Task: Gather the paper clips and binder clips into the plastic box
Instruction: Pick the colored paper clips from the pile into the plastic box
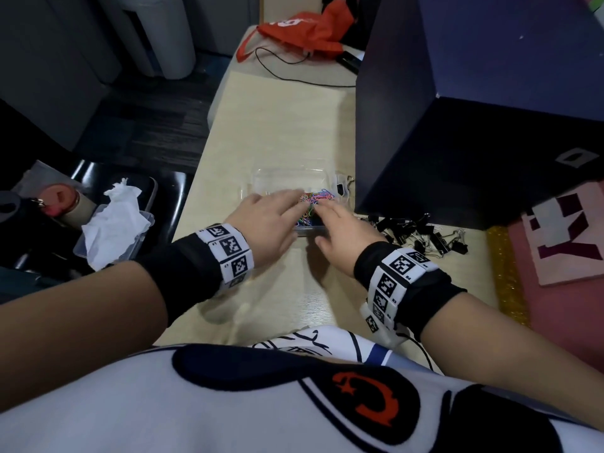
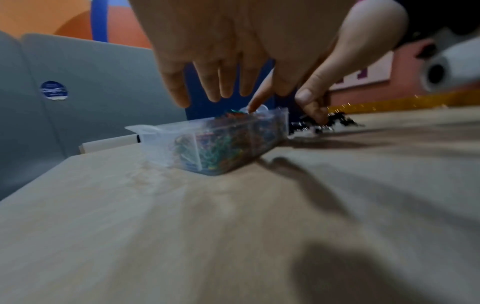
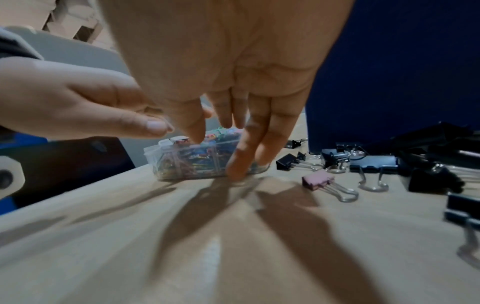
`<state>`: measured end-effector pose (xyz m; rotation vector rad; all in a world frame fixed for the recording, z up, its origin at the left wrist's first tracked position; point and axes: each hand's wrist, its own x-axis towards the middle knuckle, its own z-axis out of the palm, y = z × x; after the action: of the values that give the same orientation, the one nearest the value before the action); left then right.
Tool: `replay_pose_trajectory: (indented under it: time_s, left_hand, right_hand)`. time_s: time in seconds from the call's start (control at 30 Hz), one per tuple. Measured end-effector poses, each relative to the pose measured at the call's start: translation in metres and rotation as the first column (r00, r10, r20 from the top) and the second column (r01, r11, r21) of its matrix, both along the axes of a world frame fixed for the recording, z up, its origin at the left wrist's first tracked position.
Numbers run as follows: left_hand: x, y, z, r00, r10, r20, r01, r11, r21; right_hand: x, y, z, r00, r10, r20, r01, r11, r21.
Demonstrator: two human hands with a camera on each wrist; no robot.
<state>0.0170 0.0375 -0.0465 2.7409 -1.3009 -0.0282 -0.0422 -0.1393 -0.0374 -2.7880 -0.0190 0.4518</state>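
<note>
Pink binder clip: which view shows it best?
Right wrist. The pink binder clip lies sharp and unobstructed on the desk, right of the plastic box. Head view: lost among black clips. Left wrist: only a blurred dark pile.

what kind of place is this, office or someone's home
Most likely an office desk, though I can't be sure. A light wooden desk sits against dark blue partition panels, with a heap of black binder clips and a clear plastic box of coloured paper clips.

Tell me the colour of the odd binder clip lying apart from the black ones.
Pink binder clip, clearest in the right wrist view.
</note>
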Motion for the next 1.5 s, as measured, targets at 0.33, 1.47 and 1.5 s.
replay_pose_trajectory:
  time_s: [0.33, 1.47, 1.5]
  left_hand:
    - [0.003, 0.014, -0.005, 0.994, -0.004, -0.106, 0.039, 0.943, 0.331]
    - [0.025, 0.001, 0.0, 0.973, 0.179, -0.147, -0.135, 0.954, 0.266]
    - [0.028, 0.001, 0.001, 0.977, 0.176, -0.119, -0.142, 0.958, 0.249]
  right_hand:
    - [0.001, -0.005, 0.008, 0.999, -0.031, 0.022, 0.031, 0.999, -0.015]
    - [0.008, -0.004, -0.004, 0.999, -0.023, -0.035, 0.023, 1.0, -0.012]
    - [0.005, -0.004, -0.002, 0.998, -0.055, 0.002, 0.055, 0.998, 0.011]
